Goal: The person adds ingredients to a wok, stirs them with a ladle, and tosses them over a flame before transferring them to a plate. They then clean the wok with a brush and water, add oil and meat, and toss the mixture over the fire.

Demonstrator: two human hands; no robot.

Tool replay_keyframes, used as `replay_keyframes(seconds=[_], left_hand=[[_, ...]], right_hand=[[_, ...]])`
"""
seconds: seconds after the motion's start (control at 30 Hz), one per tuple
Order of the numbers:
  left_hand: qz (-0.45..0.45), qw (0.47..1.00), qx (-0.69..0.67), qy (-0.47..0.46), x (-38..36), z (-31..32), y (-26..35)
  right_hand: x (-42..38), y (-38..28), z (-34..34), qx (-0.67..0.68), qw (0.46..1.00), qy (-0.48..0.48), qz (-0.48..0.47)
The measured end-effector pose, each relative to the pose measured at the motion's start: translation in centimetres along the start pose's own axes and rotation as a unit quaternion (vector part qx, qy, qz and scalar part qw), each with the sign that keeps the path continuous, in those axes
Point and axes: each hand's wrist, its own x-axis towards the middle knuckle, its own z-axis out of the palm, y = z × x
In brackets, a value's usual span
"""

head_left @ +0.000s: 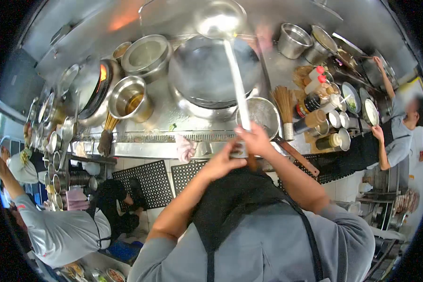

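Both hands meet low over the black apron, close to the body; the right hand (256, 138) is closed around the long handle of a steel ladle (221, 19), while the left hand (221, 162) sits just beside it at the handle's lower end, fingers curled (whether it truly grips I cannot tell); the handle runs up across the counter edge, past a crumpled pink cloth (185, 148) and a round wire strainer (263, 113); the ladle's bowl hangs over the far rim of a big empty wok (207, 70); left of that stand two steel pots (129, 98); beyond, at the right, another person's hand (377, 134) rests by small sauce tins.
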Motion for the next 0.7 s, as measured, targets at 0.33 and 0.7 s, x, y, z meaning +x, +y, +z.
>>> replay_keyframes(seconds=[0.33,0.7], left_hand=[[-0.160,0.944,-0.065,0.282,-3.2,-3.3,1.9],[-0.185,0.925,0.002,0.331,-7.1,-5.0,1.1]], right_hand=[[-0.9,18.0,-16.3,-0.457,0.831,0.209,0.240],[1.5,15.6,-19.4,-0.057,0.914,0.241,0.321]])
